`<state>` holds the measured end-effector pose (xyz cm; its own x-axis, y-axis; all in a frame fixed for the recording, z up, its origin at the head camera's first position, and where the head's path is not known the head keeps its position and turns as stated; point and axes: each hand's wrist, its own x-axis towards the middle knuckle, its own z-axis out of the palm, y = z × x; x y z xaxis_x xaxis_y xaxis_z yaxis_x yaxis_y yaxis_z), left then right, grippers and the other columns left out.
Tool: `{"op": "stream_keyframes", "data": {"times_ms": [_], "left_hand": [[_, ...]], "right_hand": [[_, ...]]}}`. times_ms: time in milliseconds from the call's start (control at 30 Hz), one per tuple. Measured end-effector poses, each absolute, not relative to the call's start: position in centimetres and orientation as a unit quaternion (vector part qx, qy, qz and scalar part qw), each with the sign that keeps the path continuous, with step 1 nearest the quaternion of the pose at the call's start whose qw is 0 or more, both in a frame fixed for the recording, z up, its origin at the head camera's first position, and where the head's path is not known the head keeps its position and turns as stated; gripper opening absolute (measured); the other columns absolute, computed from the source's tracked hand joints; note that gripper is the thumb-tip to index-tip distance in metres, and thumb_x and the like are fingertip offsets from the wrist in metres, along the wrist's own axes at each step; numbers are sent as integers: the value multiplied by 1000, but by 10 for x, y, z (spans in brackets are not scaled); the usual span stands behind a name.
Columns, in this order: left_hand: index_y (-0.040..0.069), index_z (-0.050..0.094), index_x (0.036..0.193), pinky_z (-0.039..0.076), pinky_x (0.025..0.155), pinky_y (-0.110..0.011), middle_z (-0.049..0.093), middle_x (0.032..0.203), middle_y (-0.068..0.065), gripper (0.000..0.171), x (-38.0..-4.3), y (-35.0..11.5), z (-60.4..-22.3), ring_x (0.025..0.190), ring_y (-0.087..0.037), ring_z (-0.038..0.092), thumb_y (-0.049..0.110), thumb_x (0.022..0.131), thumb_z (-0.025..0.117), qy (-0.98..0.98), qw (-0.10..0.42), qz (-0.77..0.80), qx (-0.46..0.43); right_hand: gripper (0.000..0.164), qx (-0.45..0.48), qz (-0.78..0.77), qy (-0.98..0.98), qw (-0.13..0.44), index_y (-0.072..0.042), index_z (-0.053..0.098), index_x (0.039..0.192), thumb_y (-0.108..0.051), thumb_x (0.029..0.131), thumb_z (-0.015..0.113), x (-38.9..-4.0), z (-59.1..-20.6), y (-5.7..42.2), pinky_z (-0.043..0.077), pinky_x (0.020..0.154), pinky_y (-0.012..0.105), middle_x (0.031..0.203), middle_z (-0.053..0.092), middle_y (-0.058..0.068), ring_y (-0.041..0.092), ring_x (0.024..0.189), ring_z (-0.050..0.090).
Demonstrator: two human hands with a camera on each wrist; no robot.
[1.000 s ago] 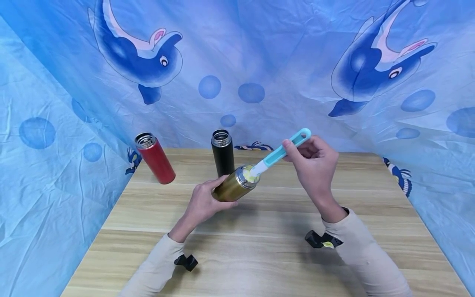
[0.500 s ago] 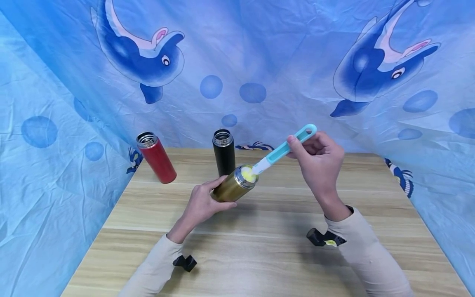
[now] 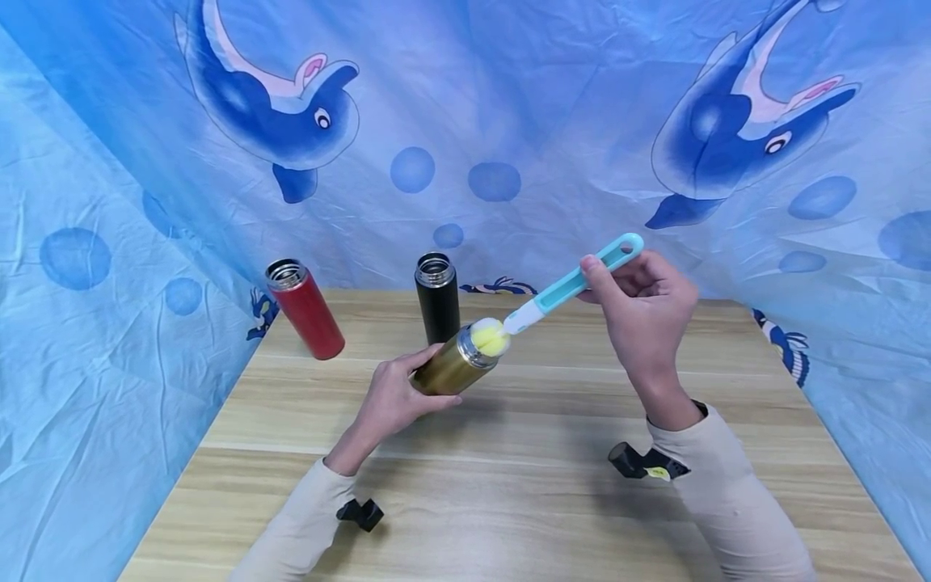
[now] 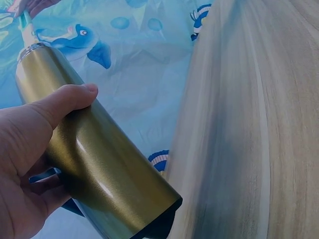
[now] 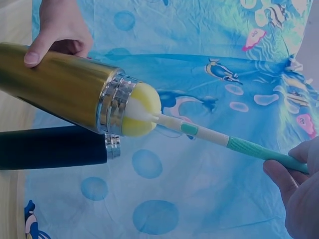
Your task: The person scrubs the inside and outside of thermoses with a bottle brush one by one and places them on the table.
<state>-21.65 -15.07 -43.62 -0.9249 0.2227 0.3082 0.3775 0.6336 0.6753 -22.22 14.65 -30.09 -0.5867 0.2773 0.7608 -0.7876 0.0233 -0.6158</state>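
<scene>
My left hand (image 3: 393, 398) grips a gold vacuum flask (image 3: 452, 368), tilted with its open steel mouth up and to the right. In the left wrist view the thumb lies across the gold flask (image 4: 99, 149). With thumb and fingers my right hand (image 3: 643, 319) pinches the turquoise handle of a bottle brush (image 3: 563, 289). The yellow and white sponge head (image 5: 144, 110) bulges partly out of the flask's mouth in the right wrist view; the rest of it is hidden inside.
Behind the gold flask a black flask (image 3: 439, 303) stands upright without a lid. An uncapped red flask (image 3: 305, 311) is at the back left of the wooden table (image 3: 509, 501). A blue dolphin-print cloth (image 3: 553, 145) hangs behind and at the sides.
My right hand has drawn the brush up and to the right, so more of its sponge head shows outside the mouth. The left hand and gold flask have barely moved.
</scene>
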Motion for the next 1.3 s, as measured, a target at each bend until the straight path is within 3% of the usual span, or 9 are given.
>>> {"op": "stream_keyframes", "data": {"times_ms": [1300], "left_hand": [[11,63,140,60,86,-46,68,133,-12,84,-216,-156,-431,106,-28,69,37,67,97,-900,95,-396,-156]], "right_hand": [[14,210,697,-548,412,16,68,92,8,85,77,-215,-290,168,60,59,29,81,76,16,19,67,75]]}}
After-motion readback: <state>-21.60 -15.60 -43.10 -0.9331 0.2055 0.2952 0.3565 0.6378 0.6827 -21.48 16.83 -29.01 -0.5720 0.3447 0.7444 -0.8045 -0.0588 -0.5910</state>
